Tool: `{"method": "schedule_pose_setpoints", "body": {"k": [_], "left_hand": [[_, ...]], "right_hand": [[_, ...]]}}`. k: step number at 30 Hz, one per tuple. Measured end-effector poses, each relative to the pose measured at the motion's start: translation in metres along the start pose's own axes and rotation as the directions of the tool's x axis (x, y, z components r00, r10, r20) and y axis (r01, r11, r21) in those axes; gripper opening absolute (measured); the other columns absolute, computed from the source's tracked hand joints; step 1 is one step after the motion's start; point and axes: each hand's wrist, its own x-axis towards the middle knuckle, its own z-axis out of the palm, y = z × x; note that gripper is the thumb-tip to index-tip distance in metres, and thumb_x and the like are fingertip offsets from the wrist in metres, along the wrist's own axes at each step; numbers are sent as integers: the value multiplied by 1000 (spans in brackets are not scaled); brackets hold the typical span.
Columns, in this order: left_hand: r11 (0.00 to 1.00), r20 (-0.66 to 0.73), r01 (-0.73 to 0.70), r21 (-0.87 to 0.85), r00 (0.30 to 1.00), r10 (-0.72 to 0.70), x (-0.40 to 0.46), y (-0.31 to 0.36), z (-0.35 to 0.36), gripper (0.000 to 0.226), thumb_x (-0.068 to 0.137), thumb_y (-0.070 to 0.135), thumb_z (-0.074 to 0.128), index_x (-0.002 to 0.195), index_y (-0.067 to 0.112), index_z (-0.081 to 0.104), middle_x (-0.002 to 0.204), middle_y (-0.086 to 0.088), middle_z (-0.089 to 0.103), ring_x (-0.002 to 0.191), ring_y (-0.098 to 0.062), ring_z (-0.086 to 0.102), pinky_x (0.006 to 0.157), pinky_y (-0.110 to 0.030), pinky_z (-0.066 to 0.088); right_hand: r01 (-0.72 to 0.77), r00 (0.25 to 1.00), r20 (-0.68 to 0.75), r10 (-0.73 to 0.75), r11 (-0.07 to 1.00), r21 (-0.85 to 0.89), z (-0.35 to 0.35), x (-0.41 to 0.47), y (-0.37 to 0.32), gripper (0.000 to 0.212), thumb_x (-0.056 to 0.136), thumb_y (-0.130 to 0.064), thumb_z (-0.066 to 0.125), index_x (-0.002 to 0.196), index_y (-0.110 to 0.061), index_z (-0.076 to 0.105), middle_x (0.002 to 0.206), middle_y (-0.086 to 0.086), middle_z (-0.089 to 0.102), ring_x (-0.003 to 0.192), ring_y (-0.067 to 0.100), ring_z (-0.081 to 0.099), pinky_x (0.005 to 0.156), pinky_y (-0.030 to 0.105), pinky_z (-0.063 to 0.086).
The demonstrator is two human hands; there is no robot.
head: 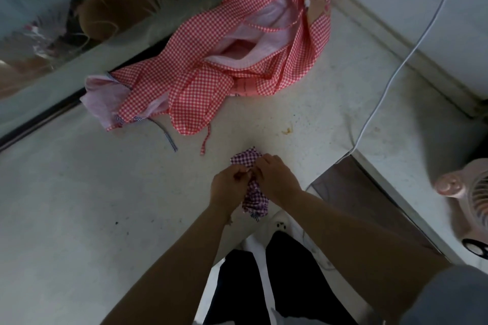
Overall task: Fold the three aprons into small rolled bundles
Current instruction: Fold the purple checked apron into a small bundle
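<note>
- Forearms, both bare, reach fwd from bottom of view; grey sleeve [449, 295] at bottom R, dark trousers [264, 280] below between the arms.
- Left hand [228, 187] & right hand [277, 178] meet over a small purple-checked apron [253, 179], bunched into a narrow bundle.
- L hand: fingers curled, pinching cloth at mid-bundle. Grasping the purple apron.
- R hand: fingers curled over top of bundle, thumb side twd the L hand. Also grasping the purple apron.
- Bundle runs between the two hands: upper end sticks out beyond R fingertips, lower end hangs out below both wrists, striped trim at its bottom edge.
- Cannot tell if bundle rests on the surface or is lifted just off it.
- White countertop [92, 206], speckled, some small dark marks & a yellowish stain near centre.
- Red-checked aprons [211, 82] lie in a loose heap farther back, well apart from the hands; pale pink lining shows, straps trail twd the hands. Cannot tell where one ends & the next starts.
- Blue-striped strap [169, 137] lies loose on countertop at the heap's near-L edge.
- White cable [383, 97] runs down R side of the countertop.
- Pink fan [470, 192] at R edge, partly cut off.
- Glossy dark panel [52, 34] along far L, reflections in it, blurry.
</note>
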Motion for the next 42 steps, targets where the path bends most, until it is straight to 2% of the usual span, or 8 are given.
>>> {"method": "schedule_pose_setpoints", "body": {"k": [6,22,24,26,28,31,37,42], "left_hand": [[977,-23,136,-164,990,-142,3,10,15,15,92,25,59,79,17,59,76,1,61,71,-15,54,62,-22,38],[919,-132,195,-342,958,-253,-26,-2,24,11,88,22,65,79,18,62,73,-2,60,62,-8,49,52,-12,34],[962,-138,103,-254,980,-141,-26,-5,25,7,87,18,66,84,12,67,81,-3,62,70,-11,51,58,-15,37],[973,-183,-221,-60,961,207,-23,-6,23,8,85,13,63,82,8,68,78,0,59,74,-10,49,61,-18,38],[849,-123,-508,144,843,525,-15,-8,23,16,83,15,54,76,10,67,73,0,63,74,-10,47,61,-23,37],[678,75,-659,324,733,676,-1,-10,22,19,82,18,51,79,16,69,75,5,66,74,-16,53,62,-27,38],[929,21,-285,238,957,288,11,8,15,4,84,19,63,84,16,65,80,-4,67,78,-24,59,71,-31,38],[976,57,-77,204,996,66,13,21,16,5,88,25,61,84,28,59,88,7,68,86,-16,61,84,-30,36]], "right_hand": [[-333,943,69,326,924,186,7,3,4,21,98,-14,40,93,-1,56,92,12,53,81,16,41,74,24,34],[-439,884,143,444,896,-67,7,-12,25,30,100,-33,37,101,-11,57,109,5,53,105,23,49,86,42,42],[-438,883,140,447,894,-91,6,-12,26,29,100,-33,38,101,-12,58,109,4,54,104,23,50,86,41,41],[-422,887,147,438,897,-128,5,-10,27,27,99,-33,40,101,-13,59,106,3,54,102,22,51,85,39,40],[-391,895,151,419,901,-186,4,-8,27,27,98,-35,42,102,-14,59,105,2,55,101,22,53,84,37,39],[-346,914,129,386,904,-252,5,-8,26,24,99,-31,43,102,-14,59,102,2,56,99,22,55,83,35,38],[-592,790,300,535,792,148,5,-4,33,40,88,-47,55,61,-18,47,63,-3,46,65,16,48,66,30,39],[-555,831,229,506,739,382,4,-16,27,42,93,-31,56,59,-21,33,60,-4,36,56,9,33,54,26,27]]}}
